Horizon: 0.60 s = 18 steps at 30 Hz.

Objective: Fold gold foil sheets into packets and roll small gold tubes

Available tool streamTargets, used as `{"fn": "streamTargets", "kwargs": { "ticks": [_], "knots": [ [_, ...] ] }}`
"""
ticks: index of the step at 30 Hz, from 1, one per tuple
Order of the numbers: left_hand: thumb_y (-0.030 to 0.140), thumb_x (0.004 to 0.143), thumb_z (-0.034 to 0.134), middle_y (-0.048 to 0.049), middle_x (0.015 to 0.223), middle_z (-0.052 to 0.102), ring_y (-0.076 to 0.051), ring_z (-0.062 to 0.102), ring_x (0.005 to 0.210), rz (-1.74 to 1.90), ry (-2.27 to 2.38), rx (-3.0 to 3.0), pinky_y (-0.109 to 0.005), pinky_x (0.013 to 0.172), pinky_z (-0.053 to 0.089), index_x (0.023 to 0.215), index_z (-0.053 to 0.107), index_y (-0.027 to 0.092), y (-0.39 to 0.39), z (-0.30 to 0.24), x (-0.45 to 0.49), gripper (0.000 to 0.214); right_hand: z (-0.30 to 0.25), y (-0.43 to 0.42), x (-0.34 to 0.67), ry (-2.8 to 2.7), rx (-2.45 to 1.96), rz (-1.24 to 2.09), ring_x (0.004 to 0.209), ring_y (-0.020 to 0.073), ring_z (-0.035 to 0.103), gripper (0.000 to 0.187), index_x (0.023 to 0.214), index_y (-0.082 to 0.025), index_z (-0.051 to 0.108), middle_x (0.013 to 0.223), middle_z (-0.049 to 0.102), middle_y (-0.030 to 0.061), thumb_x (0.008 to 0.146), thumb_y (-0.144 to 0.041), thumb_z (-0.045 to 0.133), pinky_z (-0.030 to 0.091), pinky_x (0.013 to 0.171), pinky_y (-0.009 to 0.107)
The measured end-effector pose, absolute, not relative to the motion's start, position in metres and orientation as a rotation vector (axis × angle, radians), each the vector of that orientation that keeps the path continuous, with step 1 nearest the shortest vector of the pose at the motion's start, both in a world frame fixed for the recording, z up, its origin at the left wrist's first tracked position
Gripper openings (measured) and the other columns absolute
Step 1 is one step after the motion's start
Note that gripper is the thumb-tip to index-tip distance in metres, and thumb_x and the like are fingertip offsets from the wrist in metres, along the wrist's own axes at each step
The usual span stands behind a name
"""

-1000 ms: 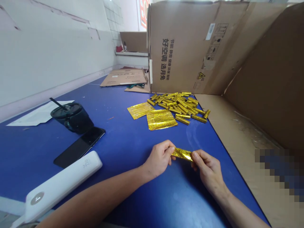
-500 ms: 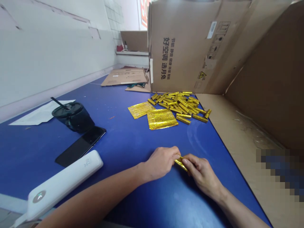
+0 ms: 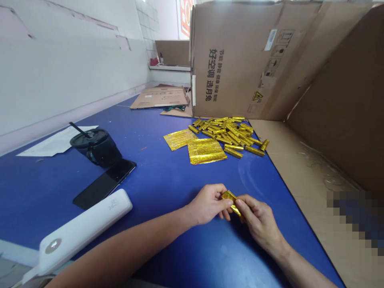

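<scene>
Between my hands, over the near part of the blue table, is a small folded strip of gold foil paper [image 3: 229,195]. My left hand [image 3: 210,203] pinches its left end, thumb on the near side. My right hand [image 3: 258,219] grips the other end between thumb and fingers. Farther off lie two flat gold foil sheets, the nearer one [image 3: 207,151] creased and partly over the other sheet [image 3: 177,139]. Behind and to the right is a loose heap of rolled gold foil pieces [image 3: 234,134], several of them hollow at the ends.
On the left are a dark lidded cup [image 3: 100,147] with a straw, a black phone [image 3: 105,185], a white oblong device [image 3: 85,230] and white paper [image 3: 49,144]. A big cardboard box [image 3: 237,60] stands behind the heap; flat cardboard [image 3: 162,98] lies at the back.
My left thumb has shifted onto the near side of the foil strip, and its fingers have opened a little below it. More of the strip's face shows. My right hand keeps its grip.
</scene>
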<state>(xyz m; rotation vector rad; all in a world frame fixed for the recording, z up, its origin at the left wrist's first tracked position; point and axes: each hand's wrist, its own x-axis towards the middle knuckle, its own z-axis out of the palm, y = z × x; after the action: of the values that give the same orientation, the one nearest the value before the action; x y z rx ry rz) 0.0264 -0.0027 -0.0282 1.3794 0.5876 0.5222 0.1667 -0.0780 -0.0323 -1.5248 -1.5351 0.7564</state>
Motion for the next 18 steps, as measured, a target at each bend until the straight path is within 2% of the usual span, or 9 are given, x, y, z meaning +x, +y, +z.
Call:
{"fn": "streamTargets", "kwargs": {
  "ticks": [4,12,18],
  "knots": [
    [0.026,0.074,0.051,-0.0004,0.057,0.056,-0.009,0.055,0.050,0.556,0.600,1.440,-0.020,0.048,0.041,0.074,0.050,0.012,0.0025,-0.0258,0.0229,0.014,-0.0320,-0.0768,0.1727,-1.596,-1.540,0.808,0.046,0.0097,0.038,0.029,0.065,-0.018,0.052,0.050,0.043,-0.0035,0.084,-0.037,0.039,0.030,0.045,0.021],
    [0.026,0.074,0.052,0.0012,0.058,0.055,-0.008,0.052,0.047,0.609,0.681,1.548,-0.018,0.045,0.038,0.071,0.053,0.012,0.0052,-0.0309,0.0205,0.014,-0.0303,-0.0749,0.1690,-1.584,-1.528,0.958,0.048,0.0084,0.035,0.031,0.066,-0.018,0.046,0.053,0.040,-0.0050,0.084,-0.041,0.036,0.029,0.045,0.020],
    [0.029,0.079,0.046,0.0032,0.051,0.050,-0.008,0.051,0.046,0.533,0.668,1.627,-0.018,0.045,0.038,0.070,0.052,0.013,0.0035,-0.0287,0.0202,0.018,-0.0310,-0.0766,0.1671,-1.688,-1.533,0.880,0.048,0.0082,0.035,0.032,0.064,-0.018,0.044,0.052,0.039,-0.0053,0.086,-0.039,0.034,0.029,0.046,0.020]
  ]
}}
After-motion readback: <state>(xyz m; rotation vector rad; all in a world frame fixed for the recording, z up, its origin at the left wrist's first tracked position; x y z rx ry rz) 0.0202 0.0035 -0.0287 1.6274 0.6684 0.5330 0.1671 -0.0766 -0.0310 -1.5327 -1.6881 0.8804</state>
